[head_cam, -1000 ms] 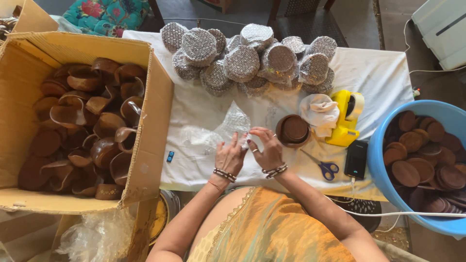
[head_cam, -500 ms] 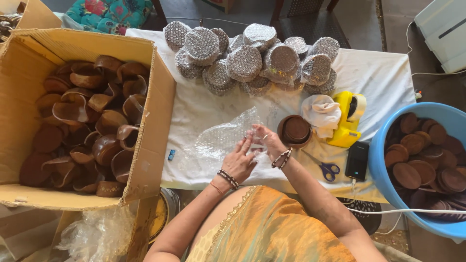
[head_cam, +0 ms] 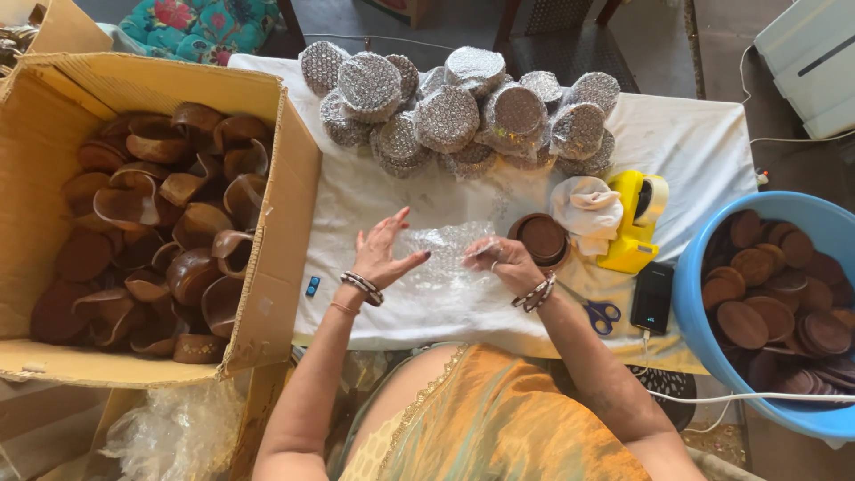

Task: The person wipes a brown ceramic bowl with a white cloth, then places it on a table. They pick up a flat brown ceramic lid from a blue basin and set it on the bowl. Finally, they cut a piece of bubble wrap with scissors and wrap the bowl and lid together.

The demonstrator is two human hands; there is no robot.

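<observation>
Head view shows the left hand (head_cam: 385,251) spread flat-fingered and the right hand (head_cam: 505,263) pinching the sheet of bubble wrap (head_cam: 441,258), so it lies smooth on the white-covered surface (head_cam: 695,151), beside a brown clay lid (head_cam: 541,239).

Cardboard box (head_cam: 267,178) — large, open, tan, standing off the table's left edge, packed with brown bowls. Bubble-wrapped round bundles (head_cam: 454,111) — silvery, heaped along the far edge of the white-clothed table (head_cam: 695,142). One loose sheet of clear bubble wrap (head_cam: 441,254) lies flat near the front edge. Black phone (head_cam: 652,297) lies near the right front corner, its face dark. Small blue tag (head_cam: 313,286) by the box wall.
</observation>
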